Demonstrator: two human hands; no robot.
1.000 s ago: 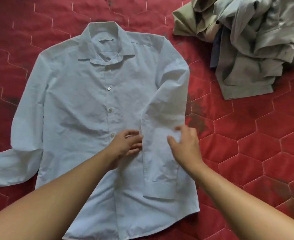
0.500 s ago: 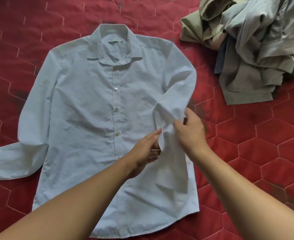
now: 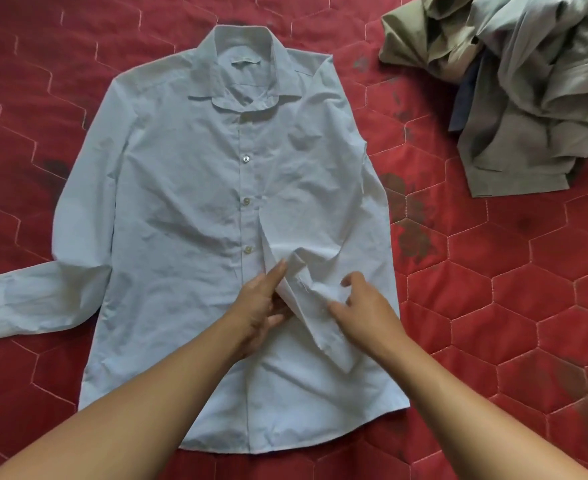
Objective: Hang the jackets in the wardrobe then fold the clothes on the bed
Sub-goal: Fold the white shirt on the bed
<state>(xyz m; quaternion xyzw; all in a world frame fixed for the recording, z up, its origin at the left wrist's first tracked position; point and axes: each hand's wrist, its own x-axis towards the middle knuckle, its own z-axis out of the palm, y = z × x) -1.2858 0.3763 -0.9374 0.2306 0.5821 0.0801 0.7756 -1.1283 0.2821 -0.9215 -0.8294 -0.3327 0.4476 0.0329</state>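
Observation:
A light blue button-up shirt [image 3: 181,188] lies face up on the red quilted bed [image 3: 514,306], collar away from me. Its right sleeve [image 3: 323,258] is folded in across the front and bunched near the lower placket. My left hand [image 3: 261,306] lies with straight fingers against the inner edge of that sleeve fold. To its right, my right hand [image 3: 365,306] pinches the crumpled sleeve cloth between thumb and fingers. The left sleeve [image 3: 39,296] lies spread out to the side, cuff at the far left.
A heap of rumpled grey and olive clothes [image 3: 514,84] sits at the upper right of the bed, apart from the shirt. Red bedcover shows all around the shirt, with dark stains right of it.
The right sleeve was lifted off the shirt front and now lies lower and more crumpled between my hands. Both hands have shifted slightly down and toward each other.

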